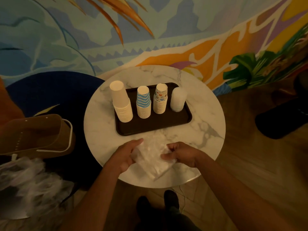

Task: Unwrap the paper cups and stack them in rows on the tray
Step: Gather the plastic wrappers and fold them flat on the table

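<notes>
Bright mural paint covers the wall behind a round marble worktop [202,112], which stands on a wooden floor. On the worktop a dark tray [155,126] carries four upside-down stacks in one row: plain beige cups [121,104] at the left, then blue-striped cups [143,102], patterned cups [160,99], and a pale white stack [177,100] too blurred to make out. Near the front edge, apart from the tray, lies a crumpled clear plastic wrapper [150,158] between both hands. The left hand [126,154] rests against the wrapper's left side with its fingers fairly straight and close together. The right hand [180,153] has its fingers curled, pinching the wrapper's right side. A brown bag [38,135] and a heap of loose plastic [25,180] sit left of the worktop, and dark shoes [156,202] show below it.
</notes>
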A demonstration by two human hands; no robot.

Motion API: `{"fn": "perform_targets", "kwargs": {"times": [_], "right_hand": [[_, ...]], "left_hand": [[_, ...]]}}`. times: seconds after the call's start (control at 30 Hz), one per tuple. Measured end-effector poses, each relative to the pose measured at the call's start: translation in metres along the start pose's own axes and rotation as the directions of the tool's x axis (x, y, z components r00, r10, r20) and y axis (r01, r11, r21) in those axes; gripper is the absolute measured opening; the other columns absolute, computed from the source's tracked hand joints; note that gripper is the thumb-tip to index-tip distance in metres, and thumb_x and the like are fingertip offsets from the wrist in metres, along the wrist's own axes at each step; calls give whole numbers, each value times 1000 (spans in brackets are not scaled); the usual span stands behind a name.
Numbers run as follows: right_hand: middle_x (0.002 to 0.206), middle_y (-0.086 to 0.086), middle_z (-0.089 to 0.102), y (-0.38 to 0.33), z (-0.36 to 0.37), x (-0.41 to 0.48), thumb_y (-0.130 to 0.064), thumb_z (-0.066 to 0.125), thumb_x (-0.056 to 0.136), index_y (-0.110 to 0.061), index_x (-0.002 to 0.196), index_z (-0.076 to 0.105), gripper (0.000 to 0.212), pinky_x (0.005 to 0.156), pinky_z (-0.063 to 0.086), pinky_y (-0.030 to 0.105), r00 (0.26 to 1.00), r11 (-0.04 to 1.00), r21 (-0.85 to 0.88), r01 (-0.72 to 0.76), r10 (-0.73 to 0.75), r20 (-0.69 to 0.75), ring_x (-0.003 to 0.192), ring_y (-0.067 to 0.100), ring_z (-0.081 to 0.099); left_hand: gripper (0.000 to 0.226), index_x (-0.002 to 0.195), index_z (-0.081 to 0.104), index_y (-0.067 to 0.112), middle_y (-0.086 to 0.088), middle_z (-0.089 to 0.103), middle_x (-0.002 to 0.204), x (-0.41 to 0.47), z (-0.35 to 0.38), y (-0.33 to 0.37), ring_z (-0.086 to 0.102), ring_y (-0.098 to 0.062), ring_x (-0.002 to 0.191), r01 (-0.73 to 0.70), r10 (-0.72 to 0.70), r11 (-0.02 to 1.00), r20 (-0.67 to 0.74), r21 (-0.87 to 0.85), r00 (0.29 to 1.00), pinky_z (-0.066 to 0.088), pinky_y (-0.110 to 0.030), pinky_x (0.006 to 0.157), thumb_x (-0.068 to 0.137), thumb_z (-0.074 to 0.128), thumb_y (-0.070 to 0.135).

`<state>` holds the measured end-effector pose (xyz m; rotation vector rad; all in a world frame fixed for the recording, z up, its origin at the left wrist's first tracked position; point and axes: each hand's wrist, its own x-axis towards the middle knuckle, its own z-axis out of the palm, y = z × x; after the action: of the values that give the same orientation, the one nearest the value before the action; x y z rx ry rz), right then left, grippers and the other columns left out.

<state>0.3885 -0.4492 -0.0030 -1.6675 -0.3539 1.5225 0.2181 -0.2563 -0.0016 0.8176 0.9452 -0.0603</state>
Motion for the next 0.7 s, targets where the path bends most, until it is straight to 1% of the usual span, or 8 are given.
{"fn": "perform_targets", "kwargs": {"times": [0.1,0.17,0.23,0.33,0.43,0.53,0.6,0.7], "right_hand": [[116,12,75,-3,10,2,-12,85,80,-7,117,74,39,103,53,48,994,994,106,39,-29,-101,109,29,71],[111,11,77,-4,18,4,-12,86,78,-7,117,73,42,102,53,53,984,986,152,70,-43,-175,107,30,72],[106,8,78,-6,26,4,-13,89,75,-10,120,69,49,97,57,51,968,984,154,89,-49,-247,101,29,75],[109,10,75,-9,36,3,-12,94,67,-17,133,57,76,83,63,44,940,973,167,157,-96,-327,96,27,75],[114,8,70,-16,43,-5,-10,94,68,-34,140,48,89,73,63,33,901,948,155,279,-202,-385,102,23,71],[113,2,73,-23,47,-14,-3,89,74,-43,136,55,82,70,61,30,874,910,139,391,-320,-364,102,16,72],[111,0,74,-24,45,-19,-1,86,76,-41,130,63,71,70,61,30,866,906,86,415,-364,-344,97,16,74],[118,2,73,-25,38,-23,-3,83,80,-35,116,76,49,79,61,32,876,910,-48,412,-410,-253,94,30,73]], "left_hand": [[84,142,57,21,-15,70,126,-8,6,-6,71,-35,109,41,-43,987,-11,-157,999,60,-52,86,68,94,33],[106,153,34,38,-16,65,129,-15,10,-15,72,-33,105,-26,18,994,-86,-102,996,61,-47,76,67,95,25],[108,151,29,51,-10,64,128,-22,17,-23,71,-29,108,-149,141,988,-137,-49,981,62,-40,72,71,92,13],[96,142,45,54,-3,65,123,-28,24,-27,67,-23,111,-323,324,946,-158,27,933,62,-36,72,76,81,-5],[62,118,74,40,-3,69,124,-30,28,-27,68,-23,110,-367,372,928,-166,66,913,62,-37,81,80,74,-9],[38,98,83,30,-6,73,119,-30,26,-25,72,-23,105,-320,335,941,-158,114,929,61,-33,82,87,70,-4],[36,99,83,26,-6,75,115,-31,25,-21,73,-21,103,-303,313,948,-124,91,942,60,-31,80,88,68,-5],[37,107,81,25,-2,76,115,-32,20,-13,73,-19,103,-275,282,956,-54,107,958,61,-31,81,87,70,-4]]}}
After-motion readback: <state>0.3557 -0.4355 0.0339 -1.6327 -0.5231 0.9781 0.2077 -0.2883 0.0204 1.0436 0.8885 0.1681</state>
